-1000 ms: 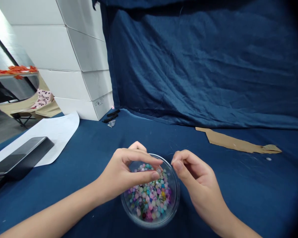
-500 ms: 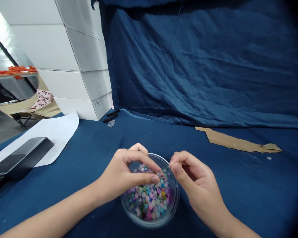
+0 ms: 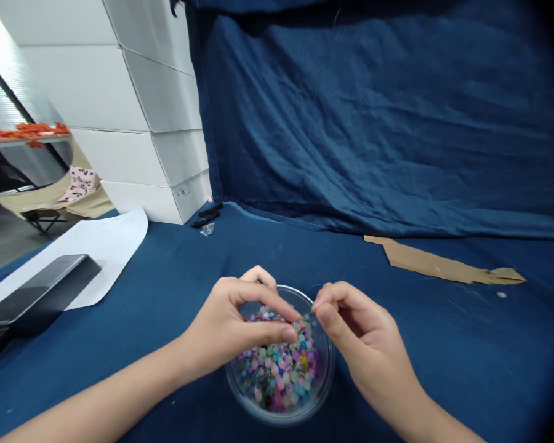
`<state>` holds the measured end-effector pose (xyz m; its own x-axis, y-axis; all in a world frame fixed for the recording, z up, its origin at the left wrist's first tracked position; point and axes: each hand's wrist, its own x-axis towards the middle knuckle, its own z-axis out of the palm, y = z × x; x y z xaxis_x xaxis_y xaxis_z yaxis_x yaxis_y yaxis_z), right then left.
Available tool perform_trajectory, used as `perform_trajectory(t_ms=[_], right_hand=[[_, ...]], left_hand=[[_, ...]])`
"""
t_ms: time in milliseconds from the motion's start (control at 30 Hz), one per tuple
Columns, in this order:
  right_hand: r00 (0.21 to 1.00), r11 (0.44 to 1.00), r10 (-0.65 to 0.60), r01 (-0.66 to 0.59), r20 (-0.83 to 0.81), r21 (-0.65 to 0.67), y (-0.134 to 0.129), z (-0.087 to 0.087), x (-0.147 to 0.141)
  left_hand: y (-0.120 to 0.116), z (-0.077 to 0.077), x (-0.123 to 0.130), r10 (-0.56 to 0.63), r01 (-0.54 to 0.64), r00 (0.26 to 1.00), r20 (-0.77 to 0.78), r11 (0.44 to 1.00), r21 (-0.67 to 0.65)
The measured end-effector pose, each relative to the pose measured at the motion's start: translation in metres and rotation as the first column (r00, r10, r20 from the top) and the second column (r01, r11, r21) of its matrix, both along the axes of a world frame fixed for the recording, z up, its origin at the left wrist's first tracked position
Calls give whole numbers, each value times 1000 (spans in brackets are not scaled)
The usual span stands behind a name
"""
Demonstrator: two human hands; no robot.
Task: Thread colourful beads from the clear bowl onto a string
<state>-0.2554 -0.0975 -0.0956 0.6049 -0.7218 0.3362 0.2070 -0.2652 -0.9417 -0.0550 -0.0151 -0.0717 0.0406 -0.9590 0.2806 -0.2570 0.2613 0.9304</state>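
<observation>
A clear round bowl (image 3: 281,419) holds many small coloured beads (image 3: 279,369) in pink, purple, blue, green and white. Over its left side, my left hand (image 3: 240,314) pinches a pale translucent bead (image 3: 297,326) between thumb and forefinger. My right hand (image 3: 360,329) is at the bowl's right rim, thumb and forefinger pressed together on a thin thread (image 3: 310,312) that runs toward the bead. Whether the thread passes through the bead is too small to tell.
Blue cloth covers the table (image 3: 180,264). A torn cardboard strip (image 3: 443,263) lies at the right. At the left are a dark device (image 3: 41,289) on white paper (image 3: 120,246) and stacked white boxes (image 3: 138,154). A small plastic bag (image 3: 207,229) lies near the boxes.
Both hands stay almost in place, the bead and thread shifting only slightly between the fingertips.
</observation>
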Motion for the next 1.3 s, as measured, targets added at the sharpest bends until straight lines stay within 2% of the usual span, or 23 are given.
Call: perform_trajectory(t_ms=[433,667,833,1067,1300], right_hand=[[999,1000,-22,22,-42,-3,0,1,0],[998,999,29,-28,-62,21,2,1,-1],[995,998,22,-27,-97,-58,3,2,-1],[980,961,-86,34,-179,-275,1,-2,-1],[971,963,-72,7,-229,-270,-1,-6,1]], left_hand=[[-2,-1,1,-13,12,1000,-17,1000,-23],[-1,-5,2,18,-19,999,-39,999,-28],[-1,-4,1,11,-12,999,-40,999,-30],[-2,-4,-1,17,-17,1000,-5,1000,-17],[-1,-3,0,31,-31,999,-13,999,11]])
